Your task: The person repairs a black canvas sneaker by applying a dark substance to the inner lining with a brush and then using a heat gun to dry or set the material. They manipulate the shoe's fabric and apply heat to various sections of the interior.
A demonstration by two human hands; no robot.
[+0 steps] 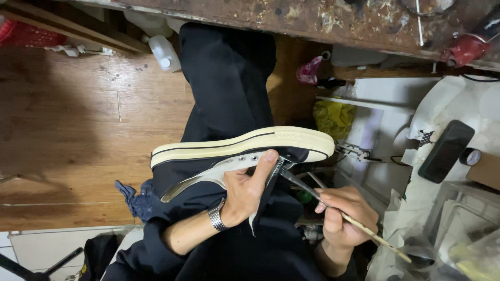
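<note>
In the head view, a dark canvas sneaker [242,156] with a cream rubber sole is held on its side over the lap, gripped by the left hand [247,190], whose thumb is pressed near the eyelet strip. A thin wooden-handled brush [344,216] is grasped by the right hand [346,216], its tip touching the shoe's opening near the toe. A dark phone [446,151] is seen lying well apart at the right, with a white plastic bottle [164,52] on the wooden floor [67,119].
</note>
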